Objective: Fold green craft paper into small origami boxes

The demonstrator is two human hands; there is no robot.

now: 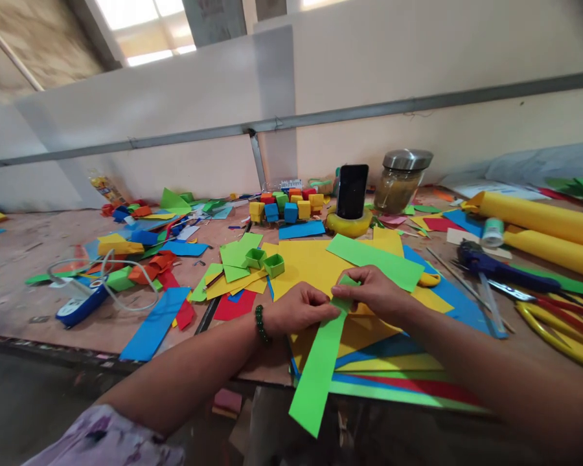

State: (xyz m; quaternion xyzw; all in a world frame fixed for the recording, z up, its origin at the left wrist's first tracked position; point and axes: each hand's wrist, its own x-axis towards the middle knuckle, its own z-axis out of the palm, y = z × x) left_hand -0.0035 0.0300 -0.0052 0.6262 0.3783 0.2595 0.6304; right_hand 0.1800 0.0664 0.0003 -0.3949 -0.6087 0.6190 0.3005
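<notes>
A long light-green paper strip is pinched by both hands near its upper end, its long free end hanging down past the table edge. My left hand grips the strip's left side, thumb on top. My right hand holds the upper tip, which looks bent. Beneath them lies a stack of yellow sheets over blue, green and red ones. A wider green strip rests just beyond my right hand. Two small open green paper boxes stand ahead of my left hand.
Finished-looking paper cubes cluster at the back beside a phone on a yellow tape roll. A lidded glass jar stands near. At right lie a glue gun and scissors; at left, a power strip.
</notes>
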